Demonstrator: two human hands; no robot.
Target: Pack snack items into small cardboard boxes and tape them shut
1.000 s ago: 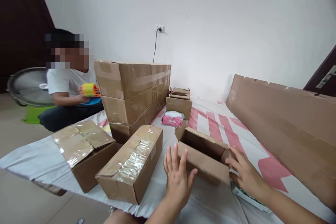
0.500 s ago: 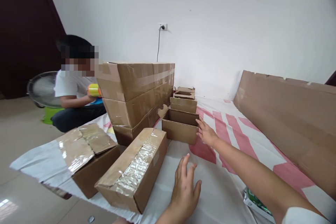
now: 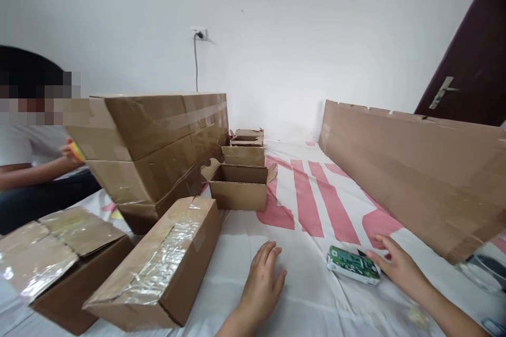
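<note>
My left hand (image 3: 263, 276) is open above the white and pink cloth (image 3: 300, 295), right of a taped cardboard box (image 3: 166, 258), holding nothing. Its fingers lie close together, with the thumb apart. My right hand (image 3: 395, 263) reaches to a small green and white packet (image 3: 353, 264) on the cloth. Its thumb is by the packet's right end, and the fingers are apart from the thumb. Whether the thumb touches the packet, I cannot tell. An open-topped cardboard box (image 3: 238, 195) with raised side flaps stands farther out.
Stacked cardboard boxes (image 3: 158, 142) form a wall on the left, with another taped box (image 3: 63, 263) in front. More open boxes (image 3: 243, 156) line up behind. A large cardboard sheet (image 3: 407, 168) stands along the right. Another person (image 3: 35, 152) sits at the far left.
My right hand has left the open box and come down to the packet. That box's right flap now stands out. The view has turned right; my left hand stays low and open.
</note>
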